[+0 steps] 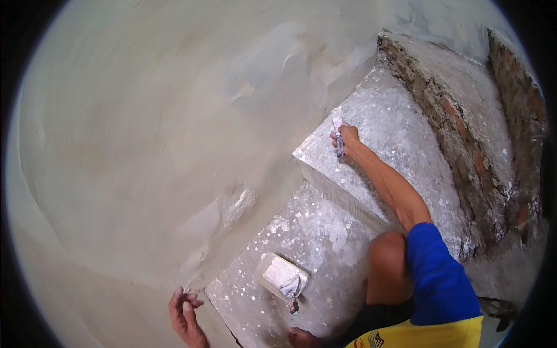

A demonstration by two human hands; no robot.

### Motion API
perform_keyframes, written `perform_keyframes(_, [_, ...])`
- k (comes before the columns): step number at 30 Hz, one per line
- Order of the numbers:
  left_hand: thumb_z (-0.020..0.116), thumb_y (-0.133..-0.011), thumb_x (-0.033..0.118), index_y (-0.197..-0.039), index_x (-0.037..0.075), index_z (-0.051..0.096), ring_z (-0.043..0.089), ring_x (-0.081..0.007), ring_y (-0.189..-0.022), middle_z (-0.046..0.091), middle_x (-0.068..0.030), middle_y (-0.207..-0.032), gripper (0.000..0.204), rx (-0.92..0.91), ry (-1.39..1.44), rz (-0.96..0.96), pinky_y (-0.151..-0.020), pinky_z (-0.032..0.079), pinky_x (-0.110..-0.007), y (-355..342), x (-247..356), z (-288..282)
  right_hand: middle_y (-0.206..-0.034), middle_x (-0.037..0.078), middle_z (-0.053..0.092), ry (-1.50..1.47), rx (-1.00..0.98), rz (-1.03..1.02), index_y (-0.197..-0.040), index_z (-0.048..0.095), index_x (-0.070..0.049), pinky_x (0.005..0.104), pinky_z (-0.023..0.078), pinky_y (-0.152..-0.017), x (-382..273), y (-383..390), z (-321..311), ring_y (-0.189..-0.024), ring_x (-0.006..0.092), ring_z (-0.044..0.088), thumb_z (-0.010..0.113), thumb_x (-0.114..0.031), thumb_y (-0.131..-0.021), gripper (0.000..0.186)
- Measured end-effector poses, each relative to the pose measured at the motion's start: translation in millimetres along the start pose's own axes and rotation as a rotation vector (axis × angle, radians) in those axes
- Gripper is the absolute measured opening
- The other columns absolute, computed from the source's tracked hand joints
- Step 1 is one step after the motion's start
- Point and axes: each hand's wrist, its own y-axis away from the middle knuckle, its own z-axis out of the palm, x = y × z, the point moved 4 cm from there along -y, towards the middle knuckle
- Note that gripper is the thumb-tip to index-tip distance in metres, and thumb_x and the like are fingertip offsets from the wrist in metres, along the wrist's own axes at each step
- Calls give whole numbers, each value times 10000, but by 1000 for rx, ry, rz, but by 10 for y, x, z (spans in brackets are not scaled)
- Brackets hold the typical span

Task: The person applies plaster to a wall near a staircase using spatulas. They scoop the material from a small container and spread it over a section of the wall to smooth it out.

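My right hand (347, 139) is wrapped around the handle of a small putty knife (337, 123), over the upper step near its edge against the wall. The blade points up and away, close to the corner where step and wall meet. My left hand (187, 319) is at the lower left, near the wall and the lower step's corner. Its fingers are loosely bent and apart, with nothing visible in them. On the lower step between my hands sits a pale rectangular tub (272, 271) of white putty. A second putty knife (294, 305) leans in it, its blade coated.
The grey plastered wall (127, 151) fills the left side, with rough raised patches. White-spattered concrete steps (400, 110) climb to the right, their risers (449, 113) showing rough brick. My bent knee (387, 261) and bare foot (301, 337) are close to the tub.
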Motion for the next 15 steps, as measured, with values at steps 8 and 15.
perform_keyframes(8, [565, -977, 231, -1374, 34, 478, 626, -187, -873, 645, -104, -1003, 452, -330, -586, -299, -801, 490, -339, 349, -716, -862, -1184, 194, 567, -67, 86, -41, -1452, 365, -84, 410, 571, -648, 228, -148, 351, -974, 284, 618, 445, -112, -895, 563])
perform_keyframes(15, [573, -980, 243, -1391, 9, 449, 619, -197, -869, 635, -108, -968, 489, -412, -562, -439, -823, 490, -326, 413, -758, -879, -1242, 185, 548, 12, 59, -128, -1495, 268, -47, 398, 579, -704, 390, -273, 686, -967, 266, 615, 530, -146, -908, 650])
